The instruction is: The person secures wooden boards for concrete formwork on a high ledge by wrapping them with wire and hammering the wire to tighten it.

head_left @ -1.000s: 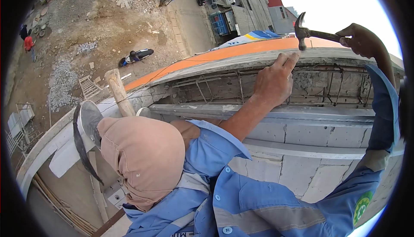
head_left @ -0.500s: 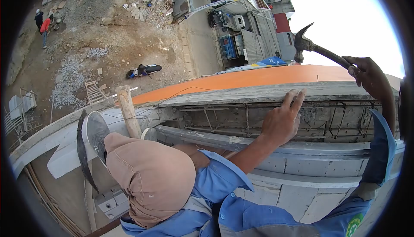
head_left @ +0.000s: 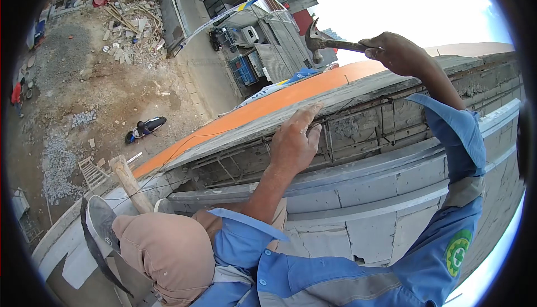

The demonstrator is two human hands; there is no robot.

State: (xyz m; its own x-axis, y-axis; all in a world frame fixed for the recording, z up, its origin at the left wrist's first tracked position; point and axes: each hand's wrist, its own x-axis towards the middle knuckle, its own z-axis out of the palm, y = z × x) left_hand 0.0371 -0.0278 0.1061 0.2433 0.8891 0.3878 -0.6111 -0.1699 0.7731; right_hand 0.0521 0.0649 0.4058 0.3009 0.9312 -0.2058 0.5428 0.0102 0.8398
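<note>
My right hand [head_left: 398, 55] is raised and closed around the handle of a claw hammer [head_left: 339, 45], whose metal head points left, away from me. My left hand [head_left: 293, 149] reaches forward with its fingers stretched and thumb apart. Its fingertips rest at the edge of a long grey board [head_left: 369, 87], and I see nothing held in it. A thin nail-like pin [head_left: 347, 78] stands up near the board's far side. Below the board, bent steel bars [head_left: 386, 119] run along a rough concrete recess.
My knee [head_left: 168, 254] and shoe [head_left: 102, 223] are on the left, beside a wooden post [head_left: 130, 184]. An orange strip [head_left: 224, 135] borders the board. Far below lie a motorcycle [head_left: 146, 128], a gravel pile [head_left: 61, 167] and rubble. A person in red [head_left: 17, 94] stands down there.
The view has turned and shifted, so the scene sits further left and tilts. My left hand's fingers have lowered onto the board's edge. The hammer stays raised in my right hand.
</note>
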